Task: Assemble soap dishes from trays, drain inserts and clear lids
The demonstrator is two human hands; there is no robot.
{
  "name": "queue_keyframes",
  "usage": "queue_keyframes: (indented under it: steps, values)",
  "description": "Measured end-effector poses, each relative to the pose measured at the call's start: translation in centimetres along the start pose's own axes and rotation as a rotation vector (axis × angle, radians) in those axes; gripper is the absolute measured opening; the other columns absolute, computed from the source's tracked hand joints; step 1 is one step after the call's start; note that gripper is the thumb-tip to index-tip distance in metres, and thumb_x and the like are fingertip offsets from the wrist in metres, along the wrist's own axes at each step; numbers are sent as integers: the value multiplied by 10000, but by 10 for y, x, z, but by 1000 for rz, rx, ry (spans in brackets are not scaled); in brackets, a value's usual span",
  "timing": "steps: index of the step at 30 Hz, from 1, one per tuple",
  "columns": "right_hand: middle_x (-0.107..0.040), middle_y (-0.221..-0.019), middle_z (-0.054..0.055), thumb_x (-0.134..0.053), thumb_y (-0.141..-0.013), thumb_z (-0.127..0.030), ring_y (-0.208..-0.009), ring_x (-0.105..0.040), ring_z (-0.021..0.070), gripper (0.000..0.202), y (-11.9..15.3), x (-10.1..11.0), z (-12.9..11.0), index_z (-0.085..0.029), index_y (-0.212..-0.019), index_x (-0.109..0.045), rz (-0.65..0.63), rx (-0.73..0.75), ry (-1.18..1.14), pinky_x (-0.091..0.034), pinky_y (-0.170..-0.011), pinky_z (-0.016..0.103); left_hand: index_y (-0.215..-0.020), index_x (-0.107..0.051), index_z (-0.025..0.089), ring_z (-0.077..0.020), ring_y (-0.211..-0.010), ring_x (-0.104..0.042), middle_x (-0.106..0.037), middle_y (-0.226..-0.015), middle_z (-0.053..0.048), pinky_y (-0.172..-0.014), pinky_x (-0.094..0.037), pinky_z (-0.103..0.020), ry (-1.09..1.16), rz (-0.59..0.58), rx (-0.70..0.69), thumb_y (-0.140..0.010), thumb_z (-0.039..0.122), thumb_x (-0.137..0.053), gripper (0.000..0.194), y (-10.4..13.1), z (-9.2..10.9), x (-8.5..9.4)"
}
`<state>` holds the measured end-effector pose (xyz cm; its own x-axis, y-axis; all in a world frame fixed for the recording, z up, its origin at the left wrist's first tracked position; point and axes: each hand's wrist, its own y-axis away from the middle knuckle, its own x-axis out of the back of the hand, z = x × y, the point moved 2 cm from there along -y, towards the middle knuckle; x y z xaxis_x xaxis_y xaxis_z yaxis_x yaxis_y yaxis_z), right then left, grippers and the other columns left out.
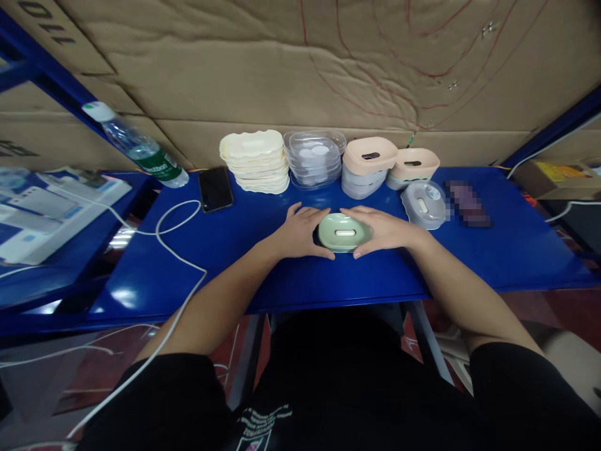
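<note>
A pale green oval soap dish (pixel 338 240) with a white slot in its middle rests upright near the front of the blue table. My left hand (pixel 303 233) curves round its left side, thumb at the near edge and fingers at the far edge. From the right, my right hand (pixel 380 230) grips the dish, its fingers hiding that end. Behind them stand a stack of cream wavy-edged trays (pixel 256 160), a stack of clear plastic covers (pixel 315 163), and stacked peach and grey soap dishes (pixel 369 168).
More peach and green dishes (pixel 414 164) stand at the back right, beside a clear-covered grey dish (pixel 425 205) and a blurred-out object (pixel 468 203). A black phone (pixel 216 189), a leaning water bottle (pixel 145 153) and a white cable (pixel 188 266) occupy the left. Cardboard (pixel 225 69) walls the back.
</note>
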<state>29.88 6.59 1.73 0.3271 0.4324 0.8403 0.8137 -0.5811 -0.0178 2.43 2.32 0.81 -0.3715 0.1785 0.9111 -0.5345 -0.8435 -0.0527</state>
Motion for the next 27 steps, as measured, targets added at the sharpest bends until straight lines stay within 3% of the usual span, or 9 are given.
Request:
queue_keyframes:
  steps: [6,12,15,18,21,24,27]
  values:
    - [-520,-1737,165,-934,-699,-807,-1612,-479,444,1225,0,7,-8,-288,-1718,-495,79,82,-56,-400,-1324,674,-1660,-499,195,-470,-1536,-536,-623,-1619,-216,-1367,-133,-704,-5,7,11,-691,850,-895,1236,0,1,-1]
    - [-720,-1529,104,-699,-993,-735,-1465,-635,360,690,-15,62,-65,-304,-1531,-698,416,132,63,-468,-1280,599,-1644,-513,148,-471,-1535,-531,-622,-1611,-236,-1364,-135,-705,-5,12,-11,-714,858,-871,1224,0,2,-1]
    - [-686,-1559,107,-587,-1075,-675,-1490,-592,380,604,-42,88,-83,-288,-1526,-695,450,96,281,-438,-1268,634,-1638,-525,183,-464,-1529,-539,-637,-1599,-215,-1360,-150,-705,5,42,-25,-713,866,-860,1197,0,1,-2]
    - [-631,-1609,150,-552,-1104,-561,-1472,-574,420,541,-76,101,-76,-237,-1507,-709,426,30,473,-436,-1221,656,-1630,-536,202,-459,-1515,-556,-647,-1590,-209,-1356,-163,-708,5,58,-23,-717,865,-855,1173,0,1,-3]
    - [-638,-1595,192,-613,-1065,-436,-1443,-565,454,462,-104,99,-59,-177,-1416,-766,415,-36,611,-440,-1182,657,-1640,-528,175,-467,-1514,-559,-641,-1589,-232,-1359,-164,-704,-12,38,0,-716,853,-862,1193,0,3,-3]
    - [-704,-1511,186,-584,-1048,-315,-1387,-584,441,354,-120,93,-49,-167,-1259,-826,414,-105,700,-434,-1156,652,-1650,-513,154,-475,-1529,-542,-626,-1601,-250,-1364,-154,-698,-20,13,14,-719,851,-861,1214,0,6,-1]
    - [-774,-1364,196,-468,-1061,-211,-1309,-620,407,391,-124,89,-49,-146,-1166,-839,410,-167,742,-398,-1164,645,-1655,-503,144,-480,-1547,-521,-606,-1624,-254,-1364,-145,-706,-16,-2,14,-733,847,-856,1212,1,7,0]
